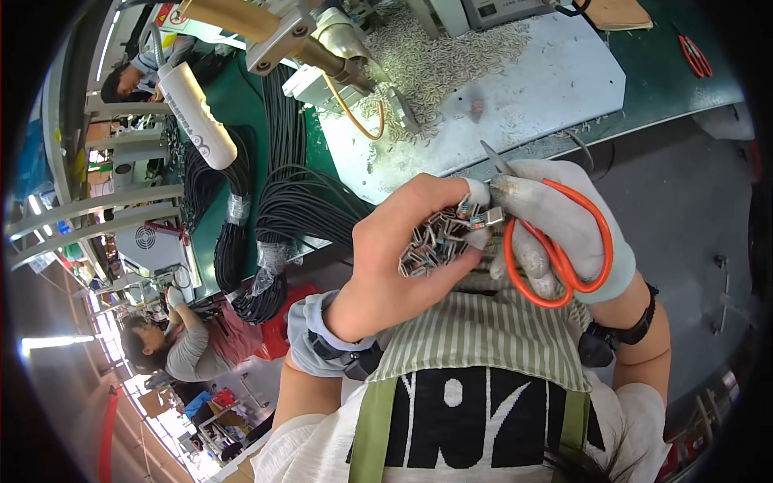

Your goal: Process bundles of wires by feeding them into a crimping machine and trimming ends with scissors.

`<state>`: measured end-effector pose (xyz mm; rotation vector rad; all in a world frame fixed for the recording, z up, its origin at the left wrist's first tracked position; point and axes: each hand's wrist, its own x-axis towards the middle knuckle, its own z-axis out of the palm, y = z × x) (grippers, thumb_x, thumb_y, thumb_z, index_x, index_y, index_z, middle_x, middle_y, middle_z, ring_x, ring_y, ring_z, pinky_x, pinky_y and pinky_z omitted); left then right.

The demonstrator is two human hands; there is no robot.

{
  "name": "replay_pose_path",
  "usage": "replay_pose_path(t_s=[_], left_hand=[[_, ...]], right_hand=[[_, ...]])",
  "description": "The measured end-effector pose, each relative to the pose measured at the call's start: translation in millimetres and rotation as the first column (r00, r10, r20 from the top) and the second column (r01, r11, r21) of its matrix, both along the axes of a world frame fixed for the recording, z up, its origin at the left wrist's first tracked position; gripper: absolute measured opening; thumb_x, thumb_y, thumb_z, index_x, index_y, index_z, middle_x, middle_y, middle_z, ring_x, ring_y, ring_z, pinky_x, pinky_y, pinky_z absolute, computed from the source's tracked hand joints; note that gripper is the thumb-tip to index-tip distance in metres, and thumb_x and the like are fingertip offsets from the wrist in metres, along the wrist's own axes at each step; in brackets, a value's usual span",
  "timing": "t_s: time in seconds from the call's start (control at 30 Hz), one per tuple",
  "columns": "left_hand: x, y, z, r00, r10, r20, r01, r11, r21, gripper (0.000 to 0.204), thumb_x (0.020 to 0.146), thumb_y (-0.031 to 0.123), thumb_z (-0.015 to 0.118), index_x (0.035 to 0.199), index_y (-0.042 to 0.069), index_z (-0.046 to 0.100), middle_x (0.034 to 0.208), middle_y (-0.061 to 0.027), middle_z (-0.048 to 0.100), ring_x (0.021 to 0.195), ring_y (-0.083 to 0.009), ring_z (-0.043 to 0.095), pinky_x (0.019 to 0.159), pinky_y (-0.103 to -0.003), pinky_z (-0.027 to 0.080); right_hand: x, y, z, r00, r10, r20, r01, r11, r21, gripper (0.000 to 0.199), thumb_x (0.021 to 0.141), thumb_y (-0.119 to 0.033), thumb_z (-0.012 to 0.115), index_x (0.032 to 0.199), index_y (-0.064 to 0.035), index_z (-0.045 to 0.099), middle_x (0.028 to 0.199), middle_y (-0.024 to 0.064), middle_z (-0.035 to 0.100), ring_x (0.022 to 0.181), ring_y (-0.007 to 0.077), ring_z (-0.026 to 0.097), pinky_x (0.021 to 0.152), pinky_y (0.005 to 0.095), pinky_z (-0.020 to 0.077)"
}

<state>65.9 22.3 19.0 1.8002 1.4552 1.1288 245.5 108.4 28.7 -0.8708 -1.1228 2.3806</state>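
My left hand [377, 256] is curled around a bunch of small metal-shelled connectors [435, 241], their ends packed together in the palm. White covers sit on its thumb tip and a fingertip. One connector [489, 217] juts out where the fingertips of both hands meet; which hand grips it I cannot tell. My right hand [555, 213], in a whitish glove, has red-handled scissors [601, 241] looped over its fingers. Their blade tip [493, 154] points up and away, past the thumb. Both hands are in front of the striped apron, near the table edge.
A white plate [555, 88] on the green table [684, 88] carries a heap of tiny metal pieces [451, 64] under a machine head [342, 60]. Black cable bundles [302, 201] and a tube lamp [197, 117] stand left. Red-handled pliers [694, 56] lie far right. Two people work at left.
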Motion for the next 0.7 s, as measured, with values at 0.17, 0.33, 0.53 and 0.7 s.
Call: replay_pose_path(t_s=[0.17, 0.33, 0.53, 0.7], left_hand=[[6, -3, 4, 0.994, 0.036, -0.098, -0.025, 0.993, 0.116, 0.045, 0.066, -0.007, 0.071, 0.109, -0.002, 0.056, 0.087, -0.0098, 0.063, 0.075, -0.0182, 0.063, 0.068, -0.027, 0.050], [-8, -11, 23, 0.916, 0.131, 0.379, 0.047, 0.904, -0.426, 0.035, 0.072, -0.005, 0.068, 0.106, -0.002, 0.056, 0.085, -0.0077, 0.062, 0.074, -0.0144, 0.061, 0.064, -0.025, 0.049], [-13, -6, 30, 0.717, 0.247, 0.652, 0.340, 0.693, -0.636, 0.024, 0.081, 0.001, 0.062, 0.103, -0.002, 0.056, 0.085, -0.0059, 0.061, 0.070, -0.0085, 0.059, 0.056, -0.023, 0.046], [0, -7, 23, 0.988, -0.052, 0.142, 0.082, 0.975, -0.208, 0.025, 0.077, 0.002, 0.064, 0.101, -0.001, 0.059, 0.074, -0.0090, 0.062, 0.057, -0.0159, 0.059, 0.047, -0.026, 0.047]], right_hand=[[2, -7, -2, 0.994, -0.063, 0.091, 0.046, 0.984, 0.173, 0.024, 0.089, -0.019, 0.055, 0.075, 0.0013, 0.057, 0.050, 0.0071, 0.053, 0.040, 0.0104, 0.051, 0.042, 0.0250, 0.0427], [-1, -6, -18, 0.964, -0.267, -0.020, 0.122, 0.371, 0.921, 0.014, 0.086, -0.012, 0.056, 0.080, 0.0004, 0.059, 0.056, 0.0052, 0.056, 0.041, 0.0087, 0.051, 0.041, 0.0238, 0.0406], [3, 4, -11, 0.995, -0.071, -0.070, 0.067, -0.041, 0.997, 0.021, 0.086, -0.017, 0.058, 0.076, 0.0017, 0.058, 0.053, 0.0082, 0.055, 0.046, 0.0097, 0.057, 0.041, 0.0268, 0.0426], [9, 12, 7, 0.940, 0.266, 0.215, -0.320, 0.904, 0.283, 0.023, 0.089, -0.017, 0.054, 0.075, 0.0011, 0.058, 0.052, 0.0069, 0.056, 0.041, 0.0110, 0.055, 0.039, 0.0268, 0.0415]])
